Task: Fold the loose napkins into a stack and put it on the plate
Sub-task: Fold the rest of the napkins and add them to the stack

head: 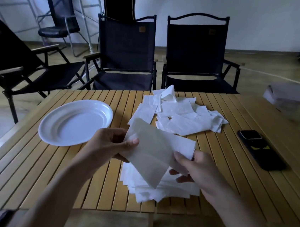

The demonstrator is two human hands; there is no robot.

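Both hands hold one white napkin [152,150] in the air above the table's near middle, one part of it folded over. My left hand [112,144] pinches its left end. My right hand [193,167] grips its right end between thumb and fingers. Under it lies a rough stack of folded napkins [157,190] on the slats. A loose pile of unfolded napkins [177,114] is spread at the far middle of the table. The white plate [74,122] sits to the left with nothing on it.
A black phone [261,150] lies on the right side of the wooden slatted table [46,172]. A blurred grey pack [286,96] sits at the far right. Two black folding chairs [125,55] stand behind the table, another at the left.
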